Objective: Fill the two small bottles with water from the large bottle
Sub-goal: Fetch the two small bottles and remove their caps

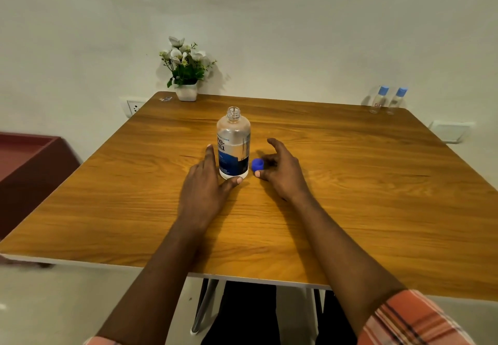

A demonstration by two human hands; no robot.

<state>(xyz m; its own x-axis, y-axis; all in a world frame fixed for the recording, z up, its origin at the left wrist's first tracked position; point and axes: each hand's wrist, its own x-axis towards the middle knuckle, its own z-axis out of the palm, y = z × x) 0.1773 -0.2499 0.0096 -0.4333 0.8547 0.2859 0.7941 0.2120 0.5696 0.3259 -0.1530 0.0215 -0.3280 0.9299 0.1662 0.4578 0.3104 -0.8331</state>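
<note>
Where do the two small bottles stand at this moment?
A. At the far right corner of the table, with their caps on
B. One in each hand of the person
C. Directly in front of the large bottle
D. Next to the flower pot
A: the two small bottles stand side by side at the far right corner of the table, each with its light blue cap on, far from both hands and from the large bottle.

The large bottle (pixel 233 142) has a label partly reading "re-" over "nu". The red label on the small bottle (pixel 378 100) far to its right is illegible.
</note>
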